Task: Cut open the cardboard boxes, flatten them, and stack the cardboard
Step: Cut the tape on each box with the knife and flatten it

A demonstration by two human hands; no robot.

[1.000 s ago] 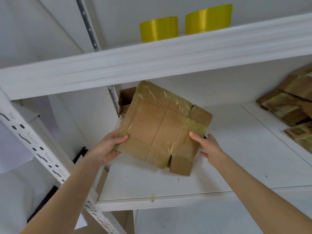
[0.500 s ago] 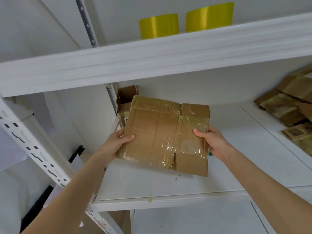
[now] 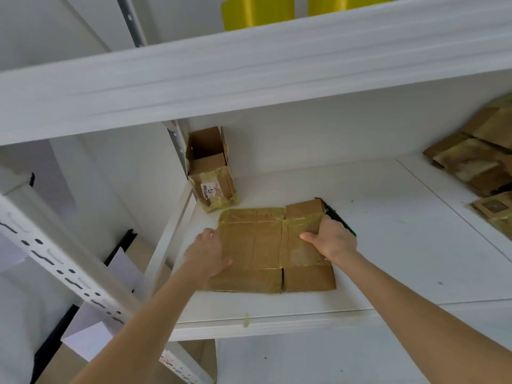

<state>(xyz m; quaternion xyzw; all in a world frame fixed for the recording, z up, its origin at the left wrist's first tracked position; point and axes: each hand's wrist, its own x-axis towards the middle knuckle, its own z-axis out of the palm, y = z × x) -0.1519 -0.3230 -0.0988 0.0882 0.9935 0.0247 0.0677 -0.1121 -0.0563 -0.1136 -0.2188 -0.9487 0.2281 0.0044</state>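
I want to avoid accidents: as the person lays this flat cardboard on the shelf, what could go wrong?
The green cutter sticks out beside the right hand; whether its blade is out cannot be seen, so fingers may get cut.
The flat cardboard lies near the shelf front edge and might slide off.
Pushed back, it could topple the open box.

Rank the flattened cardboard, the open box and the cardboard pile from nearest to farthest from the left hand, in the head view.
1. flattened cardboard: touching the left hand, which holds its left edge.
2. open box: standing behind the hand, at the back left of the shelf.
3. cardboard pile: far off at the shelf's right end.
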